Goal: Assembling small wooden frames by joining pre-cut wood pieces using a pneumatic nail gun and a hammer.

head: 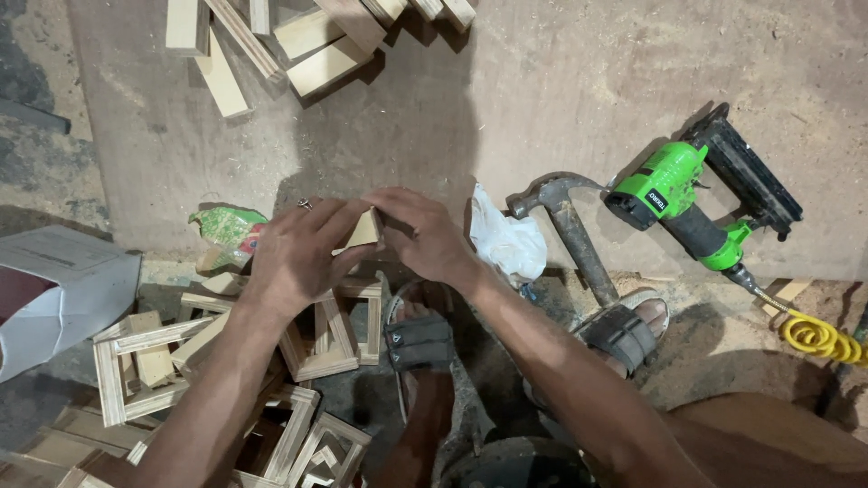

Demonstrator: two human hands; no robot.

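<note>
Wood piece between both hands' fingers

A hammer lies on the floor left of the nail gun, a plastic bag just beside it; wooden frames pile far left, wood offcuts beyond.

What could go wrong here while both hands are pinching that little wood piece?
The small wood piece is pinched only between the left hand and right hand, so it might slip. The green nail gun and hammer lie close to the sandalled feet; a shifted foot could knock them.
</note>
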